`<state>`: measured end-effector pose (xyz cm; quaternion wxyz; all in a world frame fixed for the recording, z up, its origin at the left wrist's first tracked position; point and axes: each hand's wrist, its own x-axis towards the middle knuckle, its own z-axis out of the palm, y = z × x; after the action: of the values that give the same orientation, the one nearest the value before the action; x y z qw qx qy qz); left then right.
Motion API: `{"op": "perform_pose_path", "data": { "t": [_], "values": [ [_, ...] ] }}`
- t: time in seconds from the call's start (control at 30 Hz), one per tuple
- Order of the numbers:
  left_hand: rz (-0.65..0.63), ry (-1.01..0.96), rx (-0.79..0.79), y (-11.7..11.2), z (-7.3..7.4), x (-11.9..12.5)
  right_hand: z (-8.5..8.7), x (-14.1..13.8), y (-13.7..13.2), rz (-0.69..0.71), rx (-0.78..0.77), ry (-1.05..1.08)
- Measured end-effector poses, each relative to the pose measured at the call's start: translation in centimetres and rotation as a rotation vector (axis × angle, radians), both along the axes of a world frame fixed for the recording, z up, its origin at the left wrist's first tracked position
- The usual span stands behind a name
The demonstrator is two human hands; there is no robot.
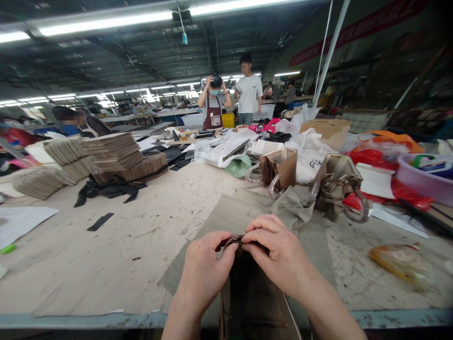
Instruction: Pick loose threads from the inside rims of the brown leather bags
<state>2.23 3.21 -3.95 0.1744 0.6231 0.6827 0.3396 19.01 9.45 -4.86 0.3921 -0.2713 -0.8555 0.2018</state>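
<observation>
Pinching brown bag (pixel 260 290) at its twelve o'clock edge, left hand (pixel 207 264) and right hand (pixel 283 252) both gripping; uneven pull could slip it, loose cloth (pixel 212 224) underneath could slide.

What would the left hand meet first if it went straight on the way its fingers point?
The left hand would probably meet the right hand, facing it along the pinched edge of the brown bag, though depth is unclear.
</observation>
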Motion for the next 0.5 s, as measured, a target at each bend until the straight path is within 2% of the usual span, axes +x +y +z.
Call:
{"op": "perform_pose_path", "data": {
  "t": [0.5],
  "values": [
    [-0.015, -0.004, 0.008, 0.04, -0.13, -0.06, 0.32, -0.12, 0.16, 0.04, 0.035, 0.0]
  ]
}}
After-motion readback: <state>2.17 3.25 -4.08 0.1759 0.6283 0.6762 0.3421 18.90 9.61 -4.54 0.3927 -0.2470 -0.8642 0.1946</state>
